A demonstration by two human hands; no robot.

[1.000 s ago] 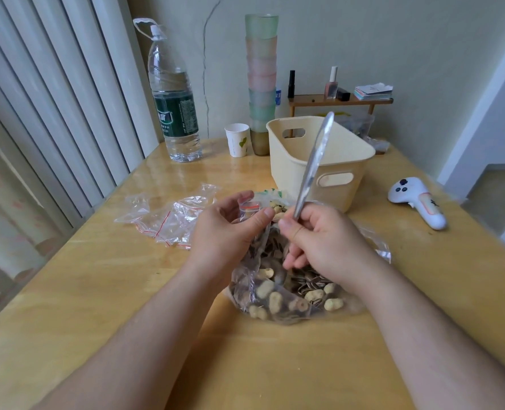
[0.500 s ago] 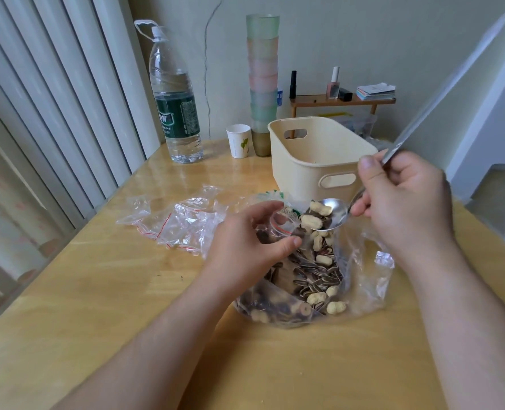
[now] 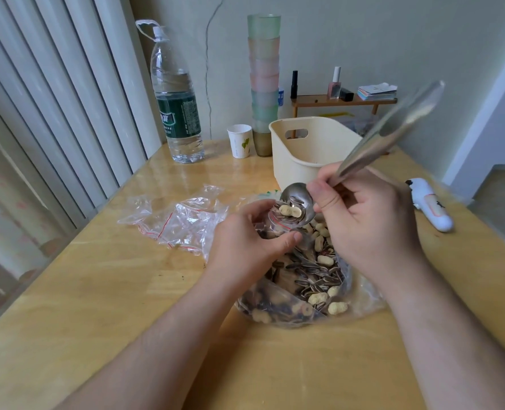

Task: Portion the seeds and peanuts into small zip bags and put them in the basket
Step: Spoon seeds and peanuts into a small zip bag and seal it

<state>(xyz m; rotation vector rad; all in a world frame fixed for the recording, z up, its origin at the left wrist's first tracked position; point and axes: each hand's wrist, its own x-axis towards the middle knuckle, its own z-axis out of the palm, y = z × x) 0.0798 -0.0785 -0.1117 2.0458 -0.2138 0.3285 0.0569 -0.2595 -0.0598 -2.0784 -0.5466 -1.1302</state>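
Observation:
A big clear bag of sunflower seeds and peanuts [image 3: 310, 279] lies on the wooden table [image 3: 112, 291] in front of me. My left hand [image 3: 245, 241] pinches the mouth of a small zip bag [image 3: 277, 229] above it. My right hand [image 3: 366, 226] grips a metal spoon [image 3: 297, 207] by its handle. The spoon's bowl is tilted over the small bag's mouth and holds a peanut and some seeds. Behind them stands the cream basket [image 3: 301, 155].
A pile of small zip bags [image 3: 183, 223] lies left of my hands. A large water bottle [image 3: 177, 105], a paper cup [image 3: 239, 140] and a tall stack of cups [image 3: 263, 84] stand at the back. A white controller [image 3: 430, 204] lies at the right.
My right hand lifted the spoon out of the big bag loaded with seeds and peanuts. It then brought the spoon left to the small bag's mouth and tilted it.

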